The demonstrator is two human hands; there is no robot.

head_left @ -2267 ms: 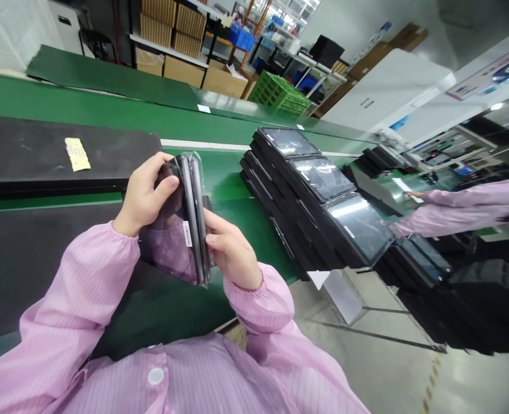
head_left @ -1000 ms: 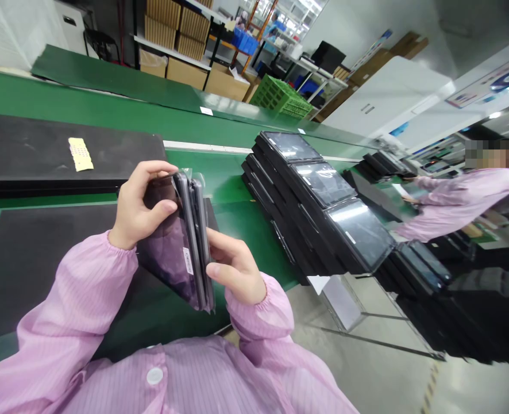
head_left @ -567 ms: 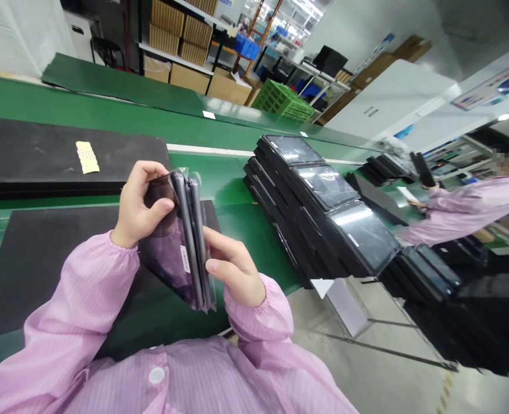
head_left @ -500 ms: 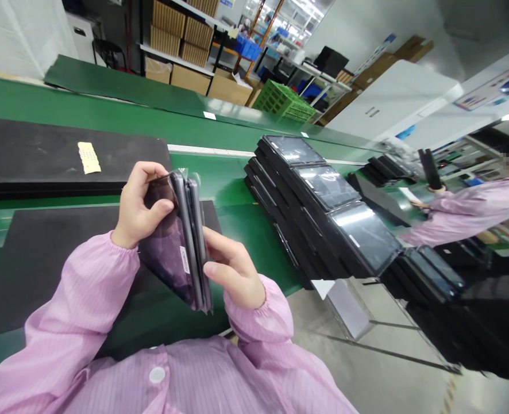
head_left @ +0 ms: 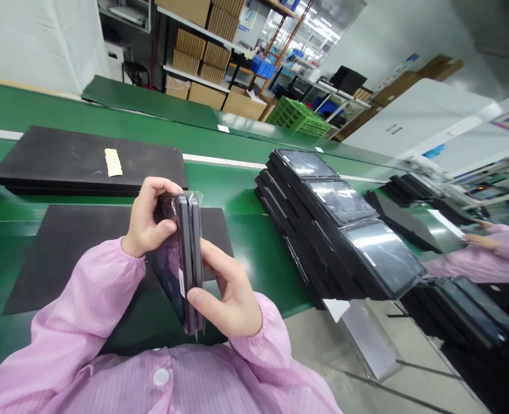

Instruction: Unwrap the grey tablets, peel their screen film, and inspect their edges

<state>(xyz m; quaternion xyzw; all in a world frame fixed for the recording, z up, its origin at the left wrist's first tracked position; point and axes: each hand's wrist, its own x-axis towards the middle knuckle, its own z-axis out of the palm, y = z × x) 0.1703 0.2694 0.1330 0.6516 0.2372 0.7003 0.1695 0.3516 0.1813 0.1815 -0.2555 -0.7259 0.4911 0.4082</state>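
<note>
Between my hands stand two tablets [head_left: 186, 259] pressed together, edges toward me, in clear plastic film. A small white label shows on the near tablet's left face. My left hand [head_left: 151, 221] grips their upper left side, thumb on the screen face and fingers over the top. My right hand [head_left: 226, 287] clasps them from the right, its thumb on the edges. Beneath lies a flat black foam sheet [head_left: 82, 247] on the green bench. To the right, black trays [head_left: 319, 241] are stacked, and film-covered tablets [head_left: 340, 202] lie in the top one.
Behind my left hand lie thick black foam slabs [head_left: 56, 155] with a yellow label sheet [head_left: 113, 162]. A green crate [head_left: 297, 117] stands beyond the bench. At far right, a co-worker's hands [head_left: 482, 238] are over the bench. A metal frame [head_left: 375, 351] stands below the trays.
My view has turned, so the scene sits further right. My right thumb has moved onto the tablets' edges. The co-worker's hands are lower, and the dark object they held upright is no longer raised.
</note>
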